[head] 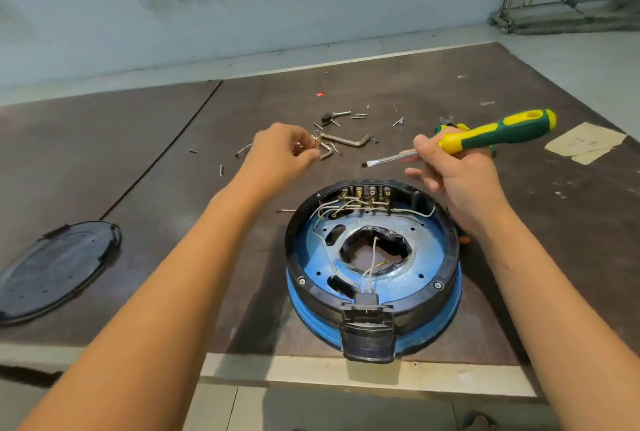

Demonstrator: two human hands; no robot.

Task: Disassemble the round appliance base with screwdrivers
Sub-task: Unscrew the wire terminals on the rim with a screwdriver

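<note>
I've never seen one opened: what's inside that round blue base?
Inside the base: white wires, a row of terminals at the far rim, and a blue plate with a ragged hole in its middle. Whatever lies under the plate is covered.

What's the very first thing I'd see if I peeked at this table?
Probably the opened blue and black round appliance base near the front edge of the table, white wires showing inside. Just beyond it, the right hand holds a bright green and yellow screwdriver, and the left hand pinches a small metal part over a scatter of loose screws.
</note>
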